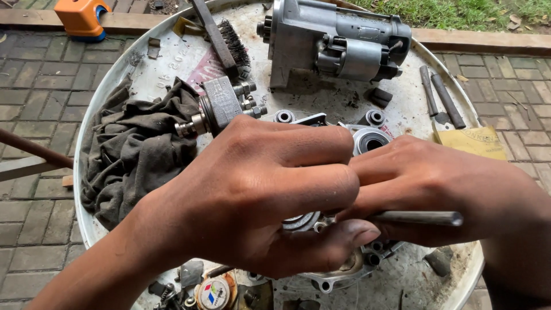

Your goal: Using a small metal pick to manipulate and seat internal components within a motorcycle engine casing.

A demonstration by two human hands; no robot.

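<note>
Item: left hand (258, 195), fingers curled shut around a small grey metal part (301, 221), of which only a rim shows below the thumb. Right hand (425, 189), closed on a steel rod (419, 217) whose free end juts out past the right hand.

The two hands touch over the part, above a cast housing (344, 270) that lies on the round white tray (115, 74).

Handling note: judged from the grip, the rod should stay in line with the part's bore. The left hand does best holding the part square and still while the right alone moves the rod, in small motions.

Surroundings, beyond the hands:
- bearing rings (370, 139), just past the knuckles
- starter motor (333, 43), farther off
- bolted block (224, 106) and wire brush (229, 43)

Left of the left hand: dark rag (135, 143).

Beyond the right hand: two punches (439, 97) and yellow paper (470, 140).

Edges and room: the tray rim curves close outside the right wrist, with brick paving (34, 103) below it. Loose rings crowd the far side. Freest room lies upward and toward the body.
</note>
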